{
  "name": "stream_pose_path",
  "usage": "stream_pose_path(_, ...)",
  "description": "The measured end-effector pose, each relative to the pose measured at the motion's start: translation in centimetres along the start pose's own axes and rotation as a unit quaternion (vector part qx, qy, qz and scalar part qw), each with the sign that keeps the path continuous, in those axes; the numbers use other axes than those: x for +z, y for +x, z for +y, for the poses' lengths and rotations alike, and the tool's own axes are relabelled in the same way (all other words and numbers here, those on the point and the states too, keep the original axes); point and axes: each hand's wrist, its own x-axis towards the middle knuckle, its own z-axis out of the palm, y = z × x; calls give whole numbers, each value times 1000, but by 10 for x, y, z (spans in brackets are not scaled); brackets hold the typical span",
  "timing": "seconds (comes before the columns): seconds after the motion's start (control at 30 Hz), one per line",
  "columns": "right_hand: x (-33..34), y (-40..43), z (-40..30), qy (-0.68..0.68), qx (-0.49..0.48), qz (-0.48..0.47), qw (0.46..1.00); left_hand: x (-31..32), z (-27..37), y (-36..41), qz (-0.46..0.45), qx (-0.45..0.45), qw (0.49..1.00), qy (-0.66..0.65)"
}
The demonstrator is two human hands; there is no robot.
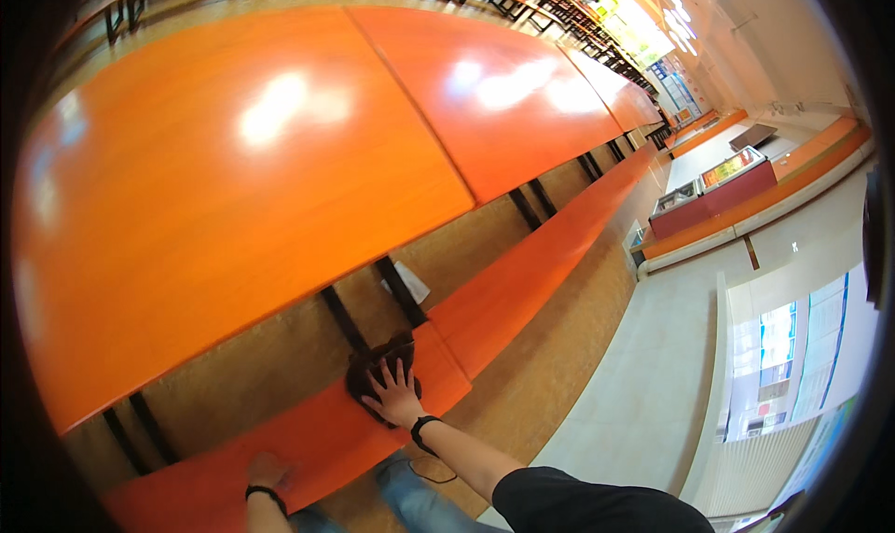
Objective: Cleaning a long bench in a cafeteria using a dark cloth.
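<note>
My right hand (395,393) lies spread, palm down, on a dark brown cloth (363,382) that rests bunched on the orange bench (433,365). The fingers point away from me across the cloth, and a black band circles the wrist. My left hand (269,471), blurred, is over the same bench farther to the left, also with a black band at its wrist. No object shows in it. Part of the cloth hangs at the bench's far edge, near a black table leg.
A long orange table (252,204) runs beyond the bench, with black metal legs (404,292) between them. A white paper-like piece (411,282) lies on the floor under the table. A serving counter (755,204) and a pale wall stand at the right.
</note>
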Motion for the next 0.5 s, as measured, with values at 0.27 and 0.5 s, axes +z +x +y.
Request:
stream_pose_path(0.27,33,-34,-116,-55,-45,-4,997,37,-64,8,40,92,948,-304)
stream_pose_path(0.5,38,-59,-227,-108,-201,-86,970,-21,-237,-39,74,-178,936,-294)
